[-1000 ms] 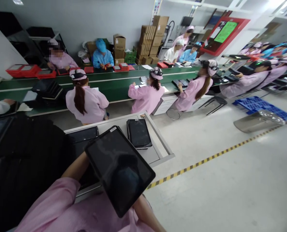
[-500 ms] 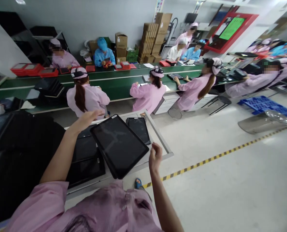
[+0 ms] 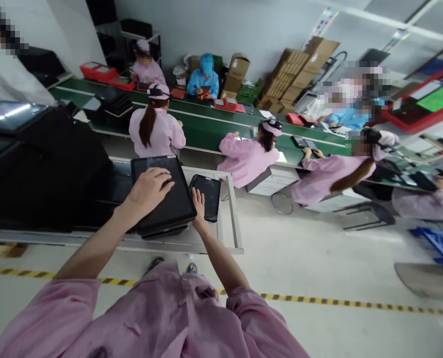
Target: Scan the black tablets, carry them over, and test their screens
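A large black tablet (image 3: 178, 206) with a dark screen lies on top of a stack of similar tablets on a light grey cart (image 3: 236, 223). My left hand (image 3: 150, 186) rests flat across its screen, fingers spread. Against the tablet's right edge stands my right hand (image 3: 199, 205), its fingers stretched out and the palm turned to the side of the stack. A smaller black tablet (image 3: 212, 199) lies just right of that hand, with a small white label at its top. The stack's lower part is mostly hidden.
Large black piles (image 3: 57, 179) fill the cart's left side. Beyond the cart runs a green conveyor bench (image 3: 202, 132) with several workers in pink and blue. A person in white (image 3: 12, 74) stands at the far left. Yellow-black tape (image 3: 299, 300) crosses the floor.
The large tablet, tilted before, now sits level and squared on the stack. My left hand has come down onto its screen, and my right hand has moved in to its edge. The view has turned.
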`<state>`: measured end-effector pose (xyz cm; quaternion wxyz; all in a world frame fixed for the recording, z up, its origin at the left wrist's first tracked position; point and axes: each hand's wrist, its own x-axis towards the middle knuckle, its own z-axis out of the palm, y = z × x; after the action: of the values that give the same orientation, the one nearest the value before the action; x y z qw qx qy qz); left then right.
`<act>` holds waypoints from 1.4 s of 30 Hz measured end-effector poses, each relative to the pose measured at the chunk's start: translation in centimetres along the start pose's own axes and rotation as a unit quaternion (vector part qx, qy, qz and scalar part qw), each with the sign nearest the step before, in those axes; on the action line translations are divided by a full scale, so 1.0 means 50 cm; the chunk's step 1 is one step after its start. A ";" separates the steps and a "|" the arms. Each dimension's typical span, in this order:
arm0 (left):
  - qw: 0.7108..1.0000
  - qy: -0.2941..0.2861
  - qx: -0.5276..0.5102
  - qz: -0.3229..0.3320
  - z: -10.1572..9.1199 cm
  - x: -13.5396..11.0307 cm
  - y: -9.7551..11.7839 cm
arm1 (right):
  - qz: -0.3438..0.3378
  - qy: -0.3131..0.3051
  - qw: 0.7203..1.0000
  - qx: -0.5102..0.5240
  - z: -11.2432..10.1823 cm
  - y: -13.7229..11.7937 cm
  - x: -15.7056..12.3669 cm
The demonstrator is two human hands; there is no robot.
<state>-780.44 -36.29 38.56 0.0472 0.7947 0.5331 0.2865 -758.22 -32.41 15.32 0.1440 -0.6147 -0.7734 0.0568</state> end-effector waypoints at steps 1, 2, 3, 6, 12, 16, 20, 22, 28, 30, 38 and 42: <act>1.000 0.003 -0.017 -0.016 -0.003 -0.007 0.004 | -0.018 -0.007 1.000 0.008 -0.006 0.010 -0.011; 0.999 0.002 -0.032 -0.034 -0.008 -0.011 0.007 | -0.038 -0.016 0.999 0.018 -0.012 0.021 -0.021; 0.998 -0.002 -0.046 -0.050 -0.014 -0.014 0.009 | -0.055 -0.025 0.998 0.031 -0.019 0.031 -0.030; 0.993 -0.015 -0.075 -0.091 -0.030 -0.017 0.011 | -0.080 -0.054 0.994 0.060 -0.031 0.053 -0.049; 0.990 -0.014 -0.079 -0.117 -0.039 -0.019 0.019 | -0.097 -0.045 0.990 0.097 -0.023 0.061 -0.057; 0.988 -0.020 -0.076 -0.131 -0.040 -0.020 0.017 | -0.111 -0.042 0.981 0.155 -0.020 0.083 -0.049; 0.988 -0.012 -0.081 -0.134 -0.040 -0.022 0.010 | -0.088 -0.002 0.953 0.289 -0.028 0.132 -0.059; 0.987 -0.009 -0.084 -0.136 -0.039 -0.024 0.009 | -0.028 0.066 0.937 0.343 -0.031 0.162 -0.081; 0.987 0.006 -0.085 -0.138 -0.042 -0.026 0.015 | 0.216 0.152 0.850 0.456 -0.012 0.239 -0.160; 0.986 0.014 -0.087 -0.138 -0.043 -0.025 0.017 | 0.255 0.107 0.803 0.528 -0.001 0.248 -0.169; 0.981 0.030 -0.079 -0.175 -0.043 -0.025 0.016 | 0.276 0.062 0.744 0.605 0.009 0.244 -0.175; 0.982 0.034 -0.072 -0.170 -0.044 -0.025 0.016 | 0.307 0.049 0.742 0.593 0.004 0.254 -0.167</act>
<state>-781.24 -38.23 40.21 0.1348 0.6765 0.6399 0.3387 -744.72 -37.45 10.49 0.4922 -0.6113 -0.3445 0.5151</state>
